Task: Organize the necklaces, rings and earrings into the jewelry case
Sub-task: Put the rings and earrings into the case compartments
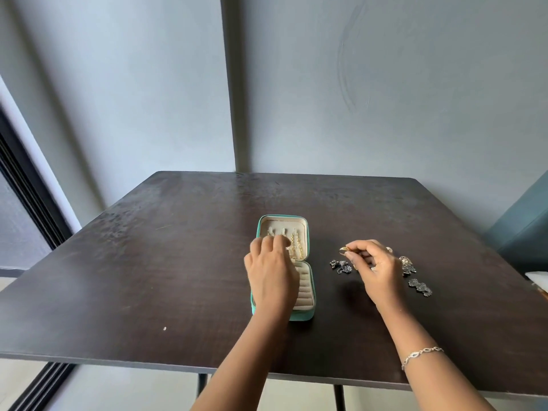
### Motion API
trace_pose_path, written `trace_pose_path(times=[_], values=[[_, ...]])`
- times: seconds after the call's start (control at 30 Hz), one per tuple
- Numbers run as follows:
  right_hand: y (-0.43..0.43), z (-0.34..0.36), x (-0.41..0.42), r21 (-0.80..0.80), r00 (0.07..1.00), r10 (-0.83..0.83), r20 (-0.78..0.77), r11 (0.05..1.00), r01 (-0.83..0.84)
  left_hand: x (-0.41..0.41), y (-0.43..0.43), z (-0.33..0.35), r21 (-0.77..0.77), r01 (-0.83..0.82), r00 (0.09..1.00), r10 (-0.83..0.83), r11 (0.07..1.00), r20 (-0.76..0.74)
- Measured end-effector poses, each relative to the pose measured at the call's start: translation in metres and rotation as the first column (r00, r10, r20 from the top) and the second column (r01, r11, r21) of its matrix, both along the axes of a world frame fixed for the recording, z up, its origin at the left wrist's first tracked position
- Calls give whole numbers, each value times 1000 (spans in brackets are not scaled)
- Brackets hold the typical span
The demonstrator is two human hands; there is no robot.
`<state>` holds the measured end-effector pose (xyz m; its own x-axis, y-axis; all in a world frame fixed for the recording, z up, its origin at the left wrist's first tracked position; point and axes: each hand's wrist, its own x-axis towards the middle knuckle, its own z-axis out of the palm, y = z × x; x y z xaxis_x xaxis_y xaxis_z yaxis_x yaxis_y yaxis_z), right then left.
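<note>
The right hand [376, 269] pinches a small gold ring [343, 250] between thumb and forefinger tips, the other fingers curled loosely beneath, held just above the table [148, 262]. Around and partly under that hand lie dark, ornate earrings [341, 266], one to its left, others [419, 287] to its right. The left hand [271, 269] is spread palm-down over the open teal jewelry case [283, 266], fingertips bent down onto the hinge area; whether they grip anything cannot be told. Just beyond those fingertips, gold chain necklaces [296, 243] hang in the lid. Beside the left palm, the cream ring rolls [304, 289] show. A silver bracelet [421, 355] circles the right wrist.
</note>
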<state>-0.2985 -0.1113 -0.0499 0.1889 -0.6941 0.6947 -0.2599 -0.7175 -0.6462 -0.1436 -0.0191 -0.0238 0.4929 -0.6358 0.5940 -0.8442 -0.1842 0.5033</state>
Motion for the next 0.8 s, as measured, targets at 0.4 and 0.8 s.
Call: trace_pose_path(times=[0.4,0.8], values=[[32,18,19,71,984,143,-111,988,-135,38,39,-11,189,99,926,-21,977,-377],[43,35,44,79,853,141,-502,990,-118,41,40,-11,186,162,908,-72,969,-412]])
